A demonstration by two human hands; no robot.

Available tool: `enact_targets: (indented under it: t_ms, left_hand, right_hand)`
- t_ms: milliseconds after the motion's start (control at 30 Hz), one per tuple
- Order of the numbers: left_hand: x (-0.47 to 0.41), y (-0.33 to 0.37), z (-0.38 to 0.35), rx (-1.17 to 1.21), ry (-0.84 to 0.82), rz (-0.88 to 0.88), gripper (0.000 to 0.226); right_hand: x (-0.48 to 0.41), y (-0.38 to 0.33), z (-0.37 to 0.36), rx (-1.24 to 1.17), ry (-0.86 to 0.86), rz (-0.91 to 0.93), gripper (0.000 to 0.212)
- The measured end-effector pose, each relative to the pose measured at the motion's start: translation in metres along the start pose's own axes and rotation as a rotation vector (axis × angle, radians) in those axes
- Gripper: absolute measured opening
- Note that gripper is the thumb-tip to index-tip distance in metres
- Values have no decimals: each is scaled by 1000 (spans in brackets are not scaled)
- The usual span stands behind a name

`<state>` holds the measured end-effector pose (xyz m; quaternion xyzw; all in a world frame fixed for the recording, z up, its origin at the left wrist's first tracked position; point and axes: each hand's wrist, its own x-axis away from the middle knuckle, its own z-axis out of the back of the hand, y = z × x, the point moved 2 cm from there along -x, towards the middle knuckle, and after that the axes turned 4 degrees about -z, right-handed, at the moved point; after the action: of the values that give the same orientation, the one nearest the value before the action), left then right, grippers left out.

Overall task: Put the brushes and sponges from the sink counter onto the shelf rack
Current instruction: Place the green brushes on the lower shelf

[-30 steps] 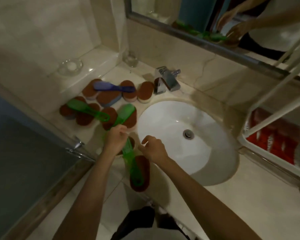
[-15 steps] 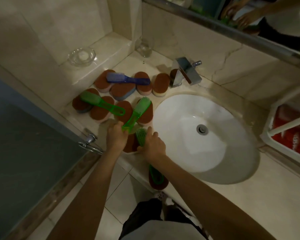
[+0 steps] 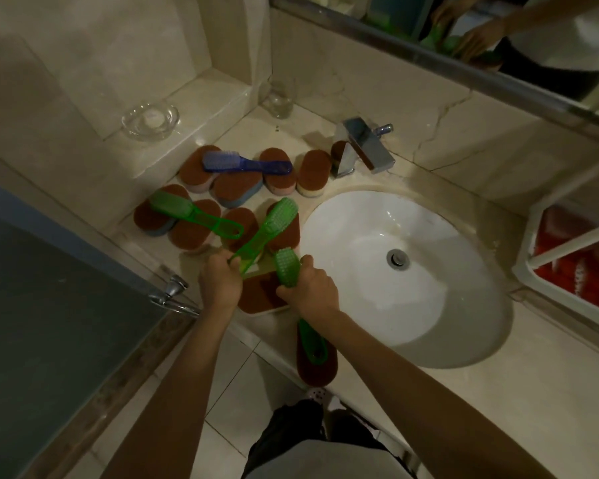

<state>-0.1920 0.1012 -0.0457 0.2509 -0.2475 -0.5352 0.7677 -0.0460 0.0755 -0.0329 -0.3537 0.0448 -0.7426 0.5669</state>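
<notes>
- Green brush (image 3: pixel 286 268) and a sponge (image 3: pixel 317 361) gripped together in right hand (image 3: pixel 312 293), frame centre, likely to carry several at once.
- Second green brush (image 3: pixel 268 229) pinched by its handle in left hand (image 3: pixel 220 283).
- More sponges and brushes spread on counter (image 3: pixel 312 129), centre left.
- Shelf rack (image 3: pixel 567 236) at right edge, well apart.

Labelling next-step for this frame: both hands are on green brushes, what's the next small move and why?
Probably lift both hands clear of the counter. The left hand has its grip on the handle of one green brush, the right hand holds another green brush and apparently a sponge. The shelf rack stands to the right.
</notes>
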Motion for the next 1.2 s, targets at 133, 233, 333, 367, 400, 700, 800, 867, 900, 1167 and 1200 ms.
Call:
enact_targets:
  t_ms: [133,233,333,367,400,700,800,867,900,1167,1200]
  left_hand:
    - [12,29,19,119,84,-6,24]
    - [21,45,27,231,77,-15,26]
    - [28,62,19,407,-95,-34,26]
    - [30,69,15,446,-174,-34,26]
    - [33,75,10,475,-246,-33,26]
    - [75,143,-70,307,-748,-190,31]
    - [100,174,-102,260,-837,-264,30]
    - [118,193,-119,262,-884,-287,28]
    - [129,203,-129,262,-910,-298,28]
    - [179,286,-194,195,-917,-370,32]
    - [181,295,-201,198,-903,-366,32]
  right_hand:
    - [2,4,25,-89,121,13,52]
    - [5,11,49,-141,204,-6,52]
    - [8,31,75,-202,256,-77,54]
    - [10,41,84,-223,269,-94,54]
    - [13,52,91,-239,277,-114,53]
    - [70,188,151,-396,448,-411,47]
    - [96,231,166,-473,519,-481,49]
    - [109,251,175,-484,564,-513,48]
    - [115,263,182,-487,591,-533,47]
    - [128,344,231,-518,669,-641,47]
    - [126,352,236,-520,667,-644,46]
